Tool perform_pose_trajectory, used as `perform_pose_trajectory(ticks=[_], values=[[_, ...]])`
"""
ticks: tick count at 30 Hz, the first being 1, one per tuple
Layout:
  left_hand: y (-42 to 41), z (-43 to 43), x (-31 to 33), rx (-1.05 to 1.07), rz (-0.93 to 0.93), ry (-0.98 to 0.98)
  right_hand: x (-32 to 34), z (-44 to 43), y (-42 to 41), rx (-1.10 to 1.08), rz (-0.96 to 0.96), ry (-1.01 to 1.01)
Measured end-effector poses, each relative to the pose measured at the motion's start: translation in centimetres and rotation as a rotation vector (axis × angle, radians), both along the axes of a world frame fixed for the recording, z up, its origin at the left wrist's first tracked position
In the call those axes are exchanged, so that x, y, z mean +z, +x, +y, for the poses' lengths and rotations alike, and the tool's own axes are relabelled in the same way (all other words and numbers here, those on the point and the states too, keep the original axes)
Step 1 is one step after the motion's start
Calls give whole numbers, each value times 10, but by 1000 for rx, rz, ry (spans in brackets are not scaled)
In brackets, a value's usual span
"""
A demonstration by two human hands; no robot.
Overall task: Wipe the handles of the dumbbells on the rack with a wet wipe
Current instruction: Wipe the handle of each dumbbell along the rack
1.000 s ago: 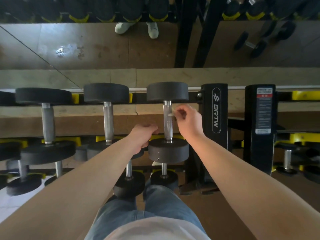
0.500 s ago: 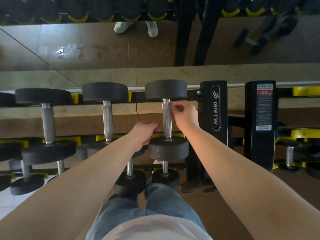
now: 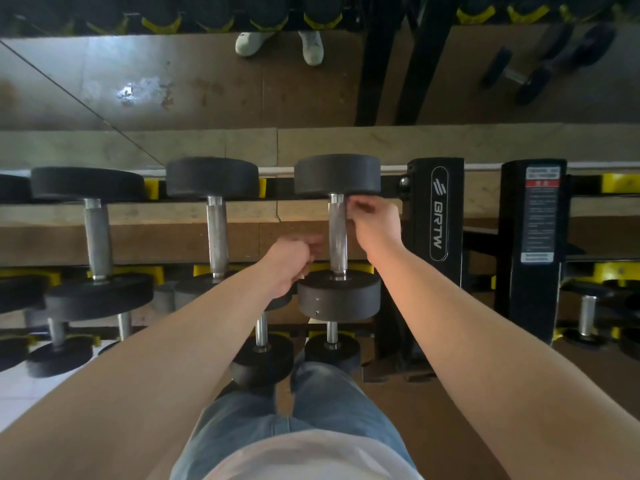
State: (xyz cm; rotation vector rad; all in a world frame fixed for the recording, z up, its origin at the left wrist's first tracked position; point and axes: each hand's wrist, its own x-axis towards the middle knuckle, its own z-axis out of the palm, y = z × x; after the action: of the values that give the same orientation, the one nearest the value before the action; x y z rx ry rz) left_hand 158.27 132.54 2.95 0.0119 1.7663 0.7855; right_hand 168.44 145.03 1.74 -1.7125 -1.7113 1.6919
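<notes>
Currently: dumbbell (image 3: 337,296) rightmost on rack (image 3: 360,195) top tier, just beside black post (image 3: 436,216). Handle (image 3: 336,237) steel, between two black heads. Right hand (image 3: 375,223): fingers curled, pinching handle's far end, just under far head. Wipe: hidden, cannot tell where. Left hand (image 3: 291,265): clenched, left of handle's near end, just beside near head; contents cannot tell. Other dumbbells (image 3: 216,233) alongside, left.

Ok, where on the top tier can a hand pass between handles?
Free: the gap between the left handle and middle handle. Crowded: around the right handle, left-hand grip beside it, right-hand grip between it and the black upright.
</notes>
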Motion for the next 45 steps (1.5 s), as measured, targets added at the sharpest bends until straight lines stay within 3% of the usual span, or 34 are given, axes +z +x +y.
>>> perform_pose_trajectory(ticks=[8, 13, 16, 22, 25, 30, 32, 36, 38, 45], values=[[-1, -4, 2, 202, -33, -19, -15, -13, 43, 496, -194, -194], [0, -5, 2, 185, -38, -67, -4, 0, 18, 77, 66, -302], [-1, -3, 3, 161, -7, -84, 0, 6, 10, -6, 156, -137], [1, -2, -1, 157, -2, -56, 3, -33, 41, 586, -88, 245], [1, -2, -1, 127, 4, -55, 2, -30, 42, 786, -99, 396], [-4, -6, 2, 110, 5, -48, 0, -14, 17, 661, -28, 751], [-6, -7, 3, 118, 0, -49, -2, -13, 17, 643, -28, 767], [-8, -11, 1, 122, -9, -21, 1, -23, 36, 1077, -78, 634], [-9, -13, 2, 121, -15, -8, 2, -21, 32, 1178, -123, 636], [-10, -13, 3, 166, -28, -84, 14, -18, -13, 985, -418, 944]])
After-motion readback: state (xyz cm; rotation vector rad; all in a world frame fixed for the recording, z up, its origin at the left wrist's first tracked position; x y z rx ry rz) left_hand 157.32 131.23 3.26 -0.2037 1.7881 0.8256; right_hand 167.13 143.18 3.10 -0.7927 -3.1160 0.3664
